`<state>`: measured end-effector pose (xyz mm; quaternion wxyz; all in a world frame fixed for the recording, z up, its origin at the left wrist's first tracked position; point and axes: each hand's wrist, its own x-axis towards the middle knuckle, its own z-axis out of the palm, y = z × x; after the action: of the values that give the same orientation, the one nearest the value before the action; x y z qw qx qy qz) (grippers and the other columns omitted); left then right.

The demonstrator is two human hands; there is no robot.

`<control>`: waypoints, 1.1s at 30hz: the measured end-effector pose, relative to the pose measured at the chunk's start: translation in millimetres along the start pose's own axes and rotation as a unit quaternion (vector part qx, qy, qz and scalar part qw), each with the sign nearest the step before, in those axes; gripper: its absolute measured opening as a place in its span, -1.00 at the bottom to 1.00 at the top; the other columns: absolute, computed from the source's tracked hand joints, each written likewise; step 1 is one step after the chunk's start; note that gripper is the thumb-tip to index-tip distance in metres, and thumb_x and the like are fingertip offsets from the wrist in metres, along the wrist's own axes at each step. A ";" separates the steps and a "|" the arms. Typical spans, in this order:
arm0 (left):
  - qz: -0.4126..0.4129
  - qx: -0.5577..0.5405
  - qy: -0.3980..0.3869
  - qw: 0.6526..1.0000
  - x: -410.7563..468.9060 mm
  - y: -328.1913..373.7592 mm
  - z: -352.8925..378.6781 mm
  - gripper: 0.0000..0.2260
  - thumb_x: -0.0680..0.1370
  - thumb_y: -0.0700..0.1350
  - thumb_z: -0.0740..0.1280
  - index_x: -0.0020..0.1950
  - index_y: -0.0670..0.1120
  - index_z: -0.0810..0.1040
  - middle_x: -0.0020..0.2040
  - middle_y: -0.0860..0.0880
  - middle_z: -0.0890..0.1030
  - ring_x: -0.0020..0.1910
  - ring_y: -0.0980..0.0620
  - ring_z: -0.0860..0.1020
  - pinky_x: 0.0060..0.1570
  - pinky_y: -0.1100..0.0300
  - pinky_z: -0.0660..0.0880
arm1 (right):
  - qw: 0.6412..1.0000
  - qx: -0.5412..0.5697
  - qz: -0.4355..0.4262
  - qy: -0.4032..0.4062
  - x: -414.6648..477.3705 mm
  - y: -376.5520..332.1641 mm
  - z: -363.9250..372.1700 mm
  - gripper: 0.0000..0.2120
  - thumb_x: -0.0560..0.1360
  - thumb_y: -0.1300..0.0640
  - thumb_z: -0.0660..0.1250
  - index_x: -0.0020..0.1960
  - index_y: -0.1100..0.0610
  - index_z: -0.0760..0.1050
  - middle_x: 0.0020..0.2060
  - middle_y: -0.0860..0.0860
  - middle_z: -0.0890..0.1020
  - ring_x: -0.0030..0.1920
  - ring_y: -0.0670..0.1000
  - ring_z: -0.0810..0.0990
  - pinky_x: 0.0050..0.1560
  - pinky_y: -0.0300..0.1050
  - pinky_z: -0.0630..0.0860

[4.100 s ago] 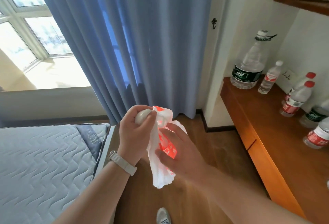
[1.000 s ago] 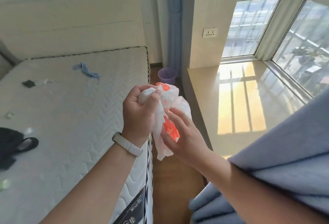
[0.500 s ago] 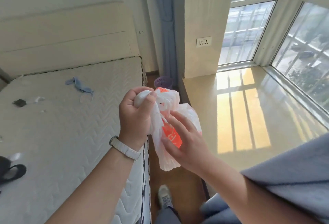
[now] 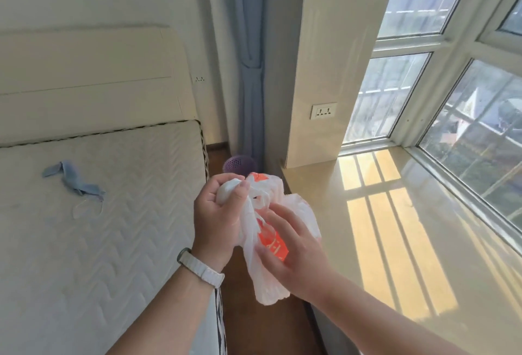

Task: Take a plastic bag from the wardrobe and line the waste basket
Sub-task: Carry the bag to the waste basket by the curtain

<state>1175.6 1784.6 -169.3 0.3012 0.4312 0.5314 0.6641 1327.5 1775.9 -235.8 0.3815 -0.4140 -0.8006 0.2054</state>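
Two hands are in view, a left hand (image 4: 217, 219) and a right hand (image 4: 293, 253), with one white and orange plastic bag (image 4: 271, 239) between them. There is one purple waste basket (image 4: 238, 165), one bed (image 4: 99, 213), one blue cloth (image 4: 72, 181) on it, one watch (image 4: 200, 267), one blue curtain (image 4: 250, 72), and two wall sockets, one (image 4: 324, 111) by the window and one (image 4: 199, 79) by the headboard.
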 end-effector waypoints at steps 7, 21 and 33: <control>-0.024 0.006 0.026 0.999 90.2 -19.8 -22.9 -0.85 0.51 -0.21 0.41 -0.19 0.03 0.60 -0.27 0.22 0.63 -0.24 0.23 0.58 -0.31 0.42 0.48 | 1.000 0.000 0.001 -0.010 80.8 7.9 47.4 -0.53 0.54 -0.12 0.31 0.41 -0.03 0.38 0.40 -0.04 0.43 0.38 -0.07 0.42 0.26 -0.09 0.49; -0.049 0.022 0.057 0.997 226.6 -68.7 -21.9 -0.86 0.51 -0.17 0.42 -0.21 0.04 0.60 -0.25 0.14 0.62 -0.23 0.18 0.58 -0.32 0.38 0.48 | 0.998 0.011 -0.006 -0.068 213.2 76.2 112.9 -0.49 0.55 -0.15 0.30 0.45 -0.06 0.35 0.42 -0.07 0.40 0.41 -0.15 0.33 0.34 -0.45 0.15; -0.071 0.075 0.040 0.994 414.2 -120.7 67.1 -0.88 0.49 -0.13 0.44 -0.21 0.08 0.62 -0.19 0.09 0.65 -0.16 0.08 0.61 -0.25 0.26 0.54 | 0.995 0.051 -0.018 -0.080 393.1 201.8 121.8 -0.50 0.57 -0.21 0.25 0.44 -0.05 0.35 0.43 -0.08 0.39 0.46 -0.12 0.29 0.40 -0.20 0.29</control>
<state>1043.5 2200.7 -176.9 0.2931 0.3870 0.6207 0.6157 1190.5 2212.1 -268.7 0.3406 -0.3616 -0.8243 0.2715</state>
